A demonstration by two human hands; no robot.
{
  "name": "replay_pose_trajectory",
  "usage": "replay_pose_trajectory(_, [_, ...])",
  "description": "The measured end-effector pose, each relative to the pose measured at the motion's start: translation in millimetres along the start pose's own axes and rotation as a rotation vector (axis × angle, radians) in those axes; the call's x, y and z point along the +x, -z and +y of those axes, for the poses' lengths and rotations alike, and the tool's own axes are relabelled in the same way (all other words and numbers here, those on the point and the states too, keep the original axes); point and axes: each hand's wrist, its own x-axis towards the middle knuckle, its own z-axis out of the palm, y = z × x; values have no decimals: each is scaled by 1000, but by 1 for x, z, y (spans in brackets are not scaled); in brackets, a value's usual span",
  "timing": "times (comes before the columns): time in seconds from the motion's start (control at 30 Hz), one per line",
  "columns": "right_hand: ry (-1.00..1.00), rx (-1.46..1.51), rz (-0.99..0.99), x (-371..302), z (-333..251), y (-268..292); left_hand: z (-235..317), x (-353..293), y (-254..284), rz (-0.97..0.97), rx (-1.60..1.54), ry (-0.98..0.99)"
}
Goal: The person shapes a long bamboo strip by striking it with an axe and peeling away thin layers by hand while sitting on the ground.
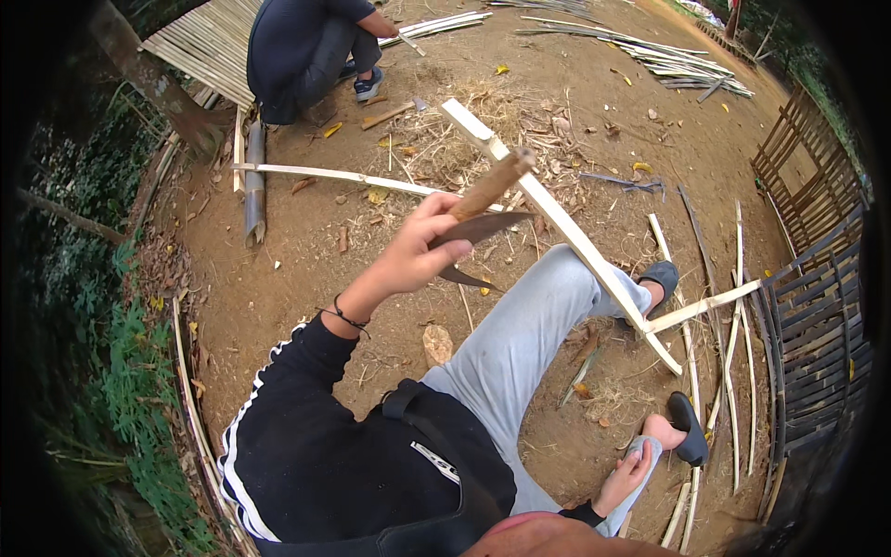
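Note:
My left hand [422, 243] is closed around a wooden-handled blade [487, 190], raised above the ground left of my bent knee. Its brown handle points up and right, and dark pointed metal shows by my fingers; the blade's full shape is partly hidden by the hand. My right hand [624, 481] rests by my lower leg with its fingers loosely extended, holding nothing visible. A long pale wooden strip [566, 223] slants past my knee. It meets a shorter strip [705, 306] near my foot.
Another pale strip [343, 174] runs left to a bamboo piece [255, 186]. A person [311, 56] crouches at far left by a slatted bamboo panel [200, 51]. Split strips [650, 60] lie farther back. A dark woven panel [817, 362] stands at right. Shavings [483, 121] litter the ground.

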Motion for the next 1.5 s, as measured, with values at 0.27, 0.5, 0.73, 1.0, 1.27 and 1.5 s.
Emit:
replay_pose_trajectory(0.27, [-132,-161,-34,-21,95,-11,-160,-89,18,308,345,851])
replay_pose_trajectory(0.5, [-87,-317,-188,-4,83,-21,-235,-98,3,110,56,1305])
replay_pose_trajectory(0.73, [-90,-446,-300,-8,96,-26,-288,-56,14,-13,317,1273])
replay_pose_trajectory(1.0, [-130,-471,-396,-8,106,-27,-221,126,111,358,243,1151])
replay_pose_trajectory(1.27, [-192,-461,-442,3,93,-39,-280,122,-17,-217,324,1097])
replay_pose_trajectory(1.5, [-208,-475,-440,-9,123,-28,-309,106,-160,-75,-154,1249])
